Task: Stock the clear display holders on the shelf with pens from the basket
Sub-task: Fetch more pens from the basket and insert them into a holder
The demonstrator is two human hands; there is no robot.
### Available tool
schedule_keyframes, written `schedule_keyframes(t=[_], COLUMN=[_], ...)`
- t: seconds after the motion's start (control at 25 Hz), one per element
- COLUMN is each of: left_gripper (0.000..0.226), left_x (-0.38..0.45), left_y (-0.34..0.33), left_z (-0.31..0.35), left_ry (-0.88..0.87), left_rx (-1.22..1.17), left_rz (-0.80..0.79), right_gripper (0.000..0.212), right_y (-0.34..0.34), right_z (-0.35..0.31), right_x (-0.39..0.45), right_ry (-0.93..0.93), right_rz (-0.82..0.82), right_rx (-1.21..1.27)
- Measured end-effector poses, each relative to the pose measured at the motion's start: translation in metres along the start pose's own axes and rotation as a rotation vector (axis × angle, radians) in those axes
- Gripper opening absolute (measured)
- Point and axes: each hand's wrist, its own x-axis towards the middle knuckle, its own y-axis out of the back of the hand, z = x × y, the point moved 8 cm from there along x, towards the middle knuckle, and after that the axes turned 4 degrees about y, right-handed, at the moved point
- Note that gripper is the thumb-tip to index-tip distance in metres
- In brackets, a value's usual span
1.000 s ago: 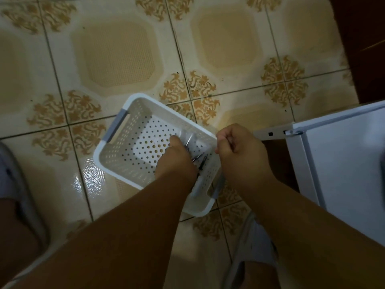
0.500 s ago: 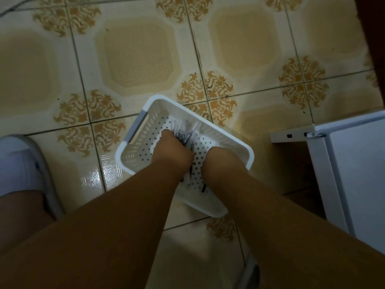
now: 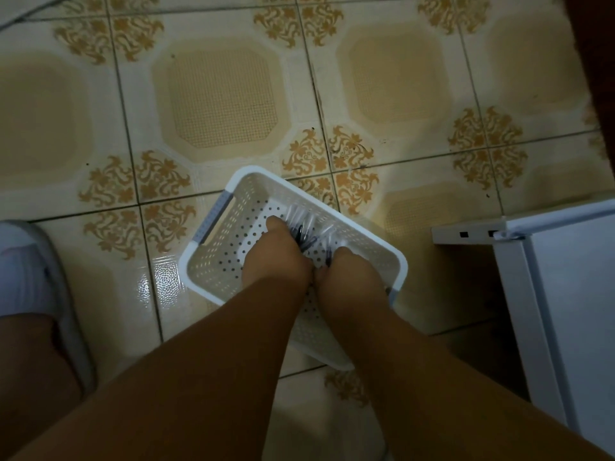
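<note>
A white perforated basket (image 3: 213, 261) with grey handles sits on the tiled floor. Several dark and clear pens (image 3: 304, 232) lie bunched on its bottom. My left hand (image 3: 276, 257) is inside the basket, its fingers curled round the pens from the left. My right hand (image 3: 349, 276) is pressed against it on the right, fingers curled down onto the same bunch, with the fingertips hidden. The clear display holders are out of view.
A white shelf unit (image 3: 565, 294) stands at the right, its corner and bracket (image 3: 466, 232) close to the basket. A grey slipper (image 3: 30, 271) on a foot is at the left edge. Dark wooden furniture (image 3: 595, 61) fills the top right corner.
My right hand left the basket's rim and dropped inside beside the left hand. Both hands now close together on the pens. The view shifted slightly left.
</note>
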Motion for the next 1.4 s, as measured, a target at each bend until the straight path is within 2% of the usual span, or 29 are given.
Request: schedule_keyframes(t=[0.2, 0.36, 0.48, 0.64, 0.72, 0.88, 1.04, 1.12, 1.28, 1.4], left_gripper=[0.047, 0.045, 0.032, 0.008, 0.006, 0.014, 0.017, 0.019, 0.017, 0.008], left_x=[-0.039, -0.103, -0.167, -0.264, -0.315, -0.409, -0.504, -0.551, -0.629, -0.671], left_y=[0.066, 0.131, 0.168, 0.210, 0.221, 0.223, 0.212, 0.203, 0.181, 0.166], left_z=[0.009, 0.007, -0.006, -0.025, -0.040, -0.049, -0.023, 0.006, 0.056, 0.082], left_ry=[-0.064, -0.099, -0.102, -0.151, -0.130, -0.062, -0.113, -0.205, -0.378, -0.476], left_rx=[-0.094, -0.254, -0.429, -0.661, -0.847, -1.229, -1.404, -1.407, -1.339, -1.280], left_rz=[0.043, 0.050, 0.035, -0.011, -0.050, -0.233, -0.515, -0.669, -0.881, -0.972], right_gripper=[0.028, 0.020, 0.011, 0.023, 0.023, 0.018, 0.014, 0.012, 0.009, 0.008], right_y=[0.052, 0.118, 0.158, 0.188, 0.195, 0.211, 0.238, 0.248, 0.252, 0.255], right_z=[-0.017, -0.041, -0.050, -0.044, -0.040, -0.022, 0.024, 0.059, 0.122, 0.161], right_x=[-0.049, -0.119, -0.186, -0.288, -0.346, -0.448, -0.554, -0.602, -0.675, -0.720], right_ry=[0.136, 0.233, 0.296, 0.394, 0.456, 0.565, 0.646, 0.632, 0.554, 0.478], right_rz=[0.161, 0.304, 0.393, 0.488, 0.542, 0.693, 0.913, 1.033, 1.248, 1.376], right_rx=[0.023, 0.093, 0.173, 0.367, 0.487, 0.645, 0.763, 0.819, 0.863, 0.867])
